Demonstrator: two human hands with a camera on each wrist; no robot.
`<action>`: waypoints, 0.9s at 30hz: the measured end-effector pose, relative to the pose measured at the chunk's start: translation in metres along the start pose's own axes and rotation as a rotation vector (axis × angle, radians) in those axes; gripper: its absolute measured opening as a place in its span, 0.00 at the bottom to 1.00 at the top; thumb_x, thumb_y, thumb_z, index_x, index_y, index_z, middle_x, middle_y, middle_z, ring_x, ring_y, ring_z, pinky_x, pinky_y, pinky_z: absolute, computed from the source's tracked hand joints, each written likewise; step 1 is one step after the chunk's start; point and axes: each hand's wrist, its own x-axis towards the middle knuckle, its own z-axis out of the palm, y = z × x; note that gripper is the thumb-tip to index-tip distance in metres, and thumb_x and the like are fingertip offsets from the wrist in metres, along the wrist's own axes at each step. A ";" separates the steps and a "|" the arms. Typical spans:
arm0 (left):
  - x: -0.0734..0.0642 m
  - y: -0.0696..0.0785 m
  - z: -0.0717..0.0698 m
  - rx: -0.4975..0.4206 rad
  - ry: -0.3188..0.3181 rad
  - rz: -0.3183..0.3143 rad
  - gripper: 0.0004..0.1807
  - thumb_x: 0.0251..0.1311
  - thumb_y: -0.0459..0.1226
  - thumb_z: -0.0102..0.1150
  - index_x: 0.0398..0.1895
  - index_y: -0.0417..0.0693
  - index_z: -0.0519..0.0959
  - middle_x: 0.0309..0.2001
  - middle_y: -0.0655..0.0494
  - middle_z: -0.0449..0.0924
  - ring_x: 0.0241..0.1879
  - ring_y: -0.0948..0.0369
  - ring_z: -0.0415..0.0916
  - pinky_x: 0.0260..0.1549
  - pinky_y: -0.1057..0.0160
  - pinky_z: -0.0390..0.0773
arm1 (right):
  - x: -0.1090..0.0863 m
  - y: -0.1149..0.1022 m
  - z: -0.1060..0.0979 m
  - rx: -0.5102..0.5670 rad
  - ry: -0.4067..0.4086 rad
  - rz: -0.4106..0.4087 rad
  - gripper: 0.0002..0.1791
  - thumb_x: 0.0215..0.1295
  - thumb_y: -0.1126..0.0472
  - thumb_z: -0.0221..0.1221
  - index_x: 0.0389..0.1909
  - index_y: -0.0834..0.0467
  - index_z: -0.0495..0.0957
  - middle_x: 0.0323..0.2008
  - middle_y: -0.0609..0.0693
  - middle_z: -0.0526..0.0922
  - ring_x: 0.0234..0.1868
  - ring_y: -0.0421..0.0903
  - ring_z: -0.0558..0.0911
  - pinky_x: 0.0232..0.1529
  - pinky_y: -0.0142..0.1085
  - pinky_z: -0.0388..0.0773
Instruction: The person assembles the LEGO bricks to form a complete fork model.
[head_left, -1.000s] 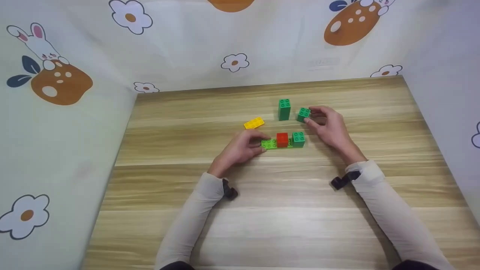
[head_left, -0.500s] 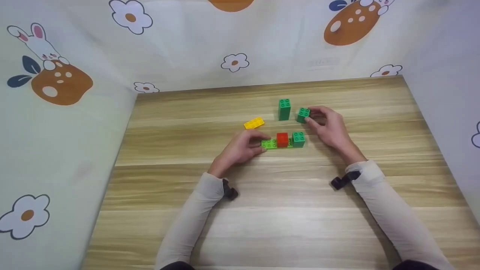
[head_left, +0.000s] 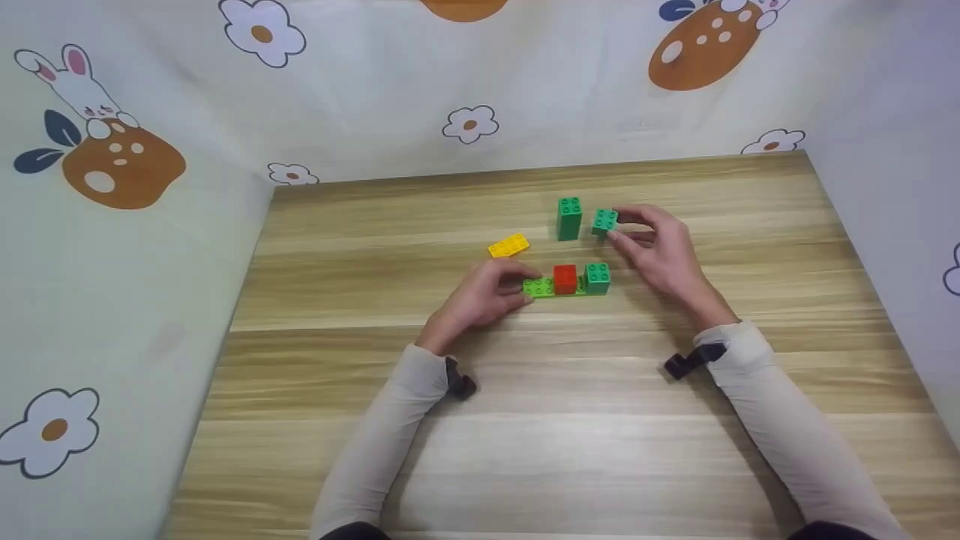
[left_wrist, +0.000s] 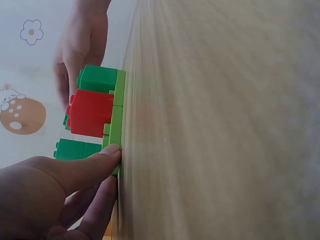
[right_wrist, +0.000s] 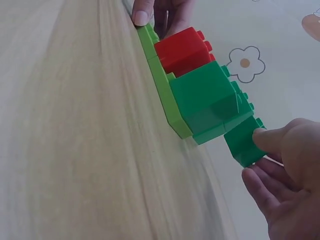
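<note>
My left hand [head_left: 487,291] pinches the left end of a light green plate base [head_left: 538,288] lying on the table; a seam crosses its side in the left wrist view. A red brick [head_left: 565,279] stands on the base's middle, and a green brick [head_left: 598,277] on its right end. Between thumb and fingertips, my right hand [head_left: 664,247] holds another green brick [right_wrist: 244,142], behind the base and just off the table. Left of that brick stands a tall green block [head_left: 569,220], two bricks high in the left wrist view.
A flat yellow plate [head_left: 508,245] lies on the wooden table [head_left: 570,420], behind my left hand. Patterned cloth walls [head_left: 360,105] enclose the table at the back and both sides.
My right hand has lifted its green brick a little off the table. The left hand, the base and the other bricks stay where they were.
</note>
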 end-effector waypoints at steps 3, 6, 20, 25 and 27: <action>0.000 0.000 0.000 0.007 0.003 0.000 0.21 0.66 0.33 0.75 0.62 0.51 0.88 0.61 0.55 0.89 0.65 0.58 0.83 0.72 0.57 0.78 | -0.001 -0.005 0.000 0.027 0.000 -0.014 0.23 0.72 0.63 0.70 0.66 0.59 0.82 0.64 0.57 0.84 0.63 0.57 0.87 0.62 0.33 0.85; 0.000 0.000 0.000 0.010 0.004 0.001 0.21 0.66 0.33 0.75 0.62 0.50 0.87 0.61 0.55 0.89 0.65 0.58 0.83 0.72 0.57 0.78 | -0.003 -0.012 0.000 0.044 0.001 -0.034 0.22 0.72 0.64 0.70 0.65 0.59 0.82 0.64 0.56 0.83 0.63 0.57 0.86 0.63 0.34 0.85; 0.001 -0.002 0.000 -0.029 0.003 0.018 0.21 0.65 0.32 0.75 0.61 0.48 0.87 0.60 0.53 0.89 0.64 0.58 0.84 0.70 0.58 0.80 | -0.012 -0.038 0.009 0.043 -0.013 -0.208 0.22 0.70 0.67 0.71 0.63 0.58 0.84 0.59 0.55 0.86 0.57 0.46 0.89 0.59 0.32 0.87; 0.001 -0.002 0.000 -0.024 0.001 0.025 0.21 0.65 0.32 0.75 0.61 0.48 0.88 0.61 0.54 0.89 0.64 0.59 0.84 0.69 0.59 0.80 | -0.016 -0.045 0.013 0.049 -0.035 -0.247 0.22 0.69 0.66 0.72 0.63 0.55 0.85 0.58 0.51 0.87 0.58 0.44 0.88 0.59 0.34 0.87; 0.000 -0.002 0.000 -0.018 0.001 0.019 0.21 0.65 0.33 0.75 0.61 0.49 0.88 0.61 0.55 0.89 0.64 0.59 0.83 0.69 0.59 0.80 | -0.018 -0.048 0.015 0.048 -0.040 -0.249 0.22 0.69 0.66 0.72 0.63 0.54 0.85 0.58 0.50 0.87 0.57 0.43 0.88 0.59 0.35 0.87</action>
